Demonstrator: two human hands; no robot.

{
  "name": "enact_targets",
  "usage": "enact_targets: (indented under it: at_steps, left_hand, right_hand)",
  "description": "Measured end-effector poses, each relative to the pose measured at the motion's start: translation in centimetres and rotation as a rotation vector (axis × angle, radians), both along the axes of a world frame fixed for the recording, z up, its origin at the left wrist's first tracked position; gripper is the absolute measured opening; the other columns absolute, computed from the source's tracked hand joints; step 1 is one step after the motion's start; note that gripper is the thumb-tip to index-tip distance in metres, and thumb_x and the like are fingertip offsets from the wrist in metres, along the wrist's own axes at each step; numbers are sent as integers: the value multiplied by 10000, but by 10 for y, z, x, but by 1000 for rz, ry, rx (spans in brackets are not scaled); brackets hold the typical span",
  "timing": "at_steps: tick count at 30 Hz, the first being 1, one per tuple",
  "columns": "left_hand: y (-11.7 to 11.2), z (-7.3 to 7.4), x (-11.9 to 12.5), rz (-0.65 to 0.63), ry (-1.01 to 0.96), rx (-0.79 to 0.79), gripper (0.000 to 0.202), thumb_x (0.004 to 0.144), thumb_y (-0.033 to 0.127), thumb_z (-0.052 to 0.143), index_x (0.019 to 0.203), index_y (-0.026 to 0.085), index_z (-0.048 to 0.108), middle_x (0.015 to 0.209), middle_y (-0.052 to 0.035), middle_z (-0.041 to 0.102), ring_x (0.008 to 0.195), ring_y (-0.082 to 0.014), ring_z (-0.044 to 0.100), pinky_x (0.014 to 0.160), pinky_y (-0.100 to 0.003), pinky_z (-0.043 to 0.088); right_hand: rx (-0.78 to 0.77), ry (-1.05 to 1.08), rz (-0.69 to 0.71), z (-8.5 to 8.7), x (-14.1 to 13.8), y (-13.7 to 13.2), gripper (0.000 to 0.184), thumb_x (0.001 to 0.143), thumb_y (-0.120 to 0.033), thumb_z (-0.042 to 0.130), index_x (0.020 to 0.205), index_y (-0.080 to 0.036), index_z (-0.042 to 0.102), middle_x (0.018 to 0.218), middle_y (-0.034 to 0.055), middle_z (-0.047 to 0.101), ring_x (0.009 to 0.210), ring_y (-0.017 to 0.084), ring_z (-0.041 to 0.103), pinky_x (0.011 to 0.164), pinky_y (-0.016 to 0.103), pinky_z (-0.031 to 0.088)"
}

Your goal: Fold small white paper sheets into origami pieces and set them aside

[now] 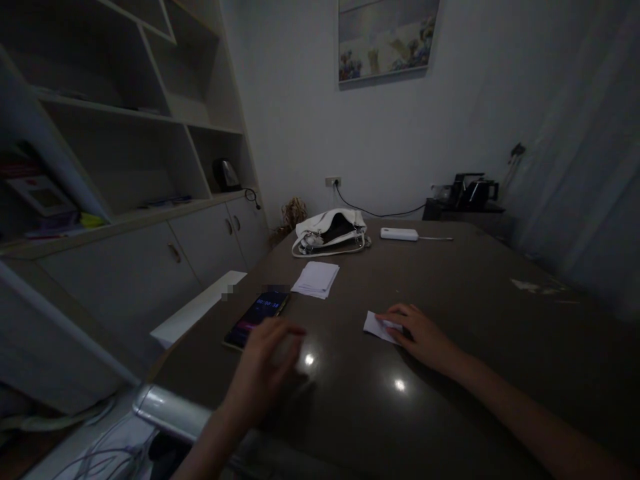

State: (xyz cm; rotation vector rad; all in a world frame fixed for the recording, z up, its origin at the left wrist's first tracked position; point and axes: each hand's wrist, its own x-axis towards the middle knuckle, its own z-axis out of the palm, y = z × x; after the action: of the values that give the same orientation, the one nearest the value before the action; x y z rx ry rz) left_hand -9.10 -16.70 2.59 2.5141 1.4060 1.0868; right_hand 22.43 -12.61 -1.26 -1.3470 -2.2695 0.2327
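Note:
On the dark table, a small piece of white paper (375,326) lies under the fingers of my right hand (423,337). Its thumb and fingers hold the paper's right side, covering part of it. My left hand (265,367) hovers near the table's front edge, fingers bent and thumb apart, with nothing in it. Just beyond that hand, a phone (260,308) showing a timer is partly covered by it. A stack of white paper sheets (316,277) rests behind the phone, to the right.
A white handbag (330,230) stands at the table's (450,280) far side, with a white power bank (399,234) and short cable beside it. Shelves and cabinets (200,233) line the left wall. A metal chair arm (170,410) is below my left forearm.

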Motion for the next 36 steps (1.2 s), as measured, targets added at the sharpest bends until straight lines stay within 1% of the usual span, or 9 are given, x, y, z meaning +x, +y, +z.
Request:
enact_targets:
  at_steps: [2, 5, 7, 10, 12, 14, 16, 20, 36]
  left_hand:
    - [-10, 1, 42, -190, 128, -155, 209, 829, 246, 495, 1020, 229, 580, 1016, -47, 595, 952, -189, 540, 835, -312, 432]
    - [-1, 1, 95, -297, 273, -181, 325, 819, 269, 502, 1140, 219, 514, 1153, -69, 548, 1059, -221, 495, 892, -348, 410]
    - [21, 0, 120, -240, 340, -174, 408, 807, 278, 509, 1198, 170, 461, 1209, -116, 504, 1114, -249, 459, 909, -375, 397]
    - [62, -5, 139, -122, 405, -215, 378, 790, 300, 527, 1109, 97, 513, 1133, -166, 536, 1088, -279, 479, 892, -385, 400]
    - [84, -10, 143, -186, 398, -291, 333, 780, 323, 539, 1019, 93, 564, 1047, -154, 579, 998, -258, 539, 842, -340, 424]
    - [97, -15, 140, -185, 310, -371, 307, 760, 306, 555, 988, 101, 580, 970, -127, 611, 896, -226, 583, 757, -290, 442]
    - [103, -19, 135, -207, 232, -428, 283, 741, 291, 569, 957, 111, 595, 894, -97, 635, 823, -206, 597, 676, -259, 435]
    - [104, -20, 125, -264, 176, -559, 362, 688, 409, 610, 923, 133, 605, 808, -59, 643, 713, -182, 593, 566, -234, 398]
    - [98, -18, 129, -298, 78, -421, 186, 708, 254, 596, 840, 135, 652, 740, -45, 659, 657, -154, 586, 569, -231, 402]
  right_hand:
    - [11, 9, 5, 1, -1, 0, 351, 846, -206, 489, 1186, -254, 561, 1054, 73, 557, 960, 199, 499, 857, 364, 420]
    - [20, 16, 11, 2, -2, -1, 333, 844, -197, 491, 1166, -219, 573, 1045, 82, 570, 964, 203, 501, 863, 361, 415]
    - [29, 7, 5, 2, -3, -1, 309, 838, -192, 499, 1133, -197, 591, 1034, 89, 577, 965, 211, 501, 865, 364, 410]
    - [48, -8, -15, 3, -3, -2, 253, 832, -177, 498, 1054, -185, 621, 1003, 91, 585, 941, 211, 510, 857, 363, 407]
    - [57, -11, -21, 3, -3, -2, 214, 835, -172, 494, 1002, -181, 628, 972, 86, 586, 914, 202, 517, 834, 351, 414]
    - [58, 10, -39, 3, -2, -2, 193, 826, -159, 504, 978, -177, 621, 954, 80, 584, 909, 194, 521, 823, 337, 419]
    - [46, 49, -61, 3, -2, -1, 188, 805, -138, 525, 969, -171, 611, 957, 76, 583, 921, 187, 523, 822, 323, 421]
    - [38, 83, -86, 2, -1, 1, 191, 784, -117, 543, 959, -167, 602, 955, 69, 586, 927, 183, 526, 830, 318, 420]
    - [63, 23, -126, 2, -3, -4, 201, 825, -189, 525, 995, -196, 630, 946, 72, 564, 898, 180, 514, 779, 315, 422]
